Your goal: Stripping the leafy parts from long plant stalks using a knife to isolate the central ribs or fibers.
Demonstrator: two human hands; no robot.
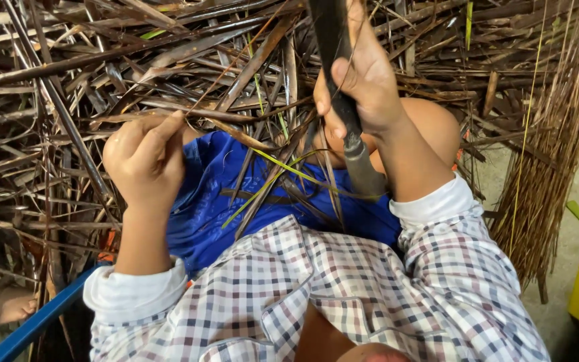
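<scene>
- My right hand (363, 80), upper middle of the frame, has its grip closed round a dark knife handle (343, 100).
- My left hand (145, 157), centre left, pinches a dry brown leaf strip (229, 114) tight.
- The strip could snap, or the blade slip towards my blue-clad lap (216, 201), if I pull unevenly.

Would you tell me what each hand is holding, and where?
Right hand grips a dark tool by its handle; left hand pinches a dry leaf strip at its end.
</scene>
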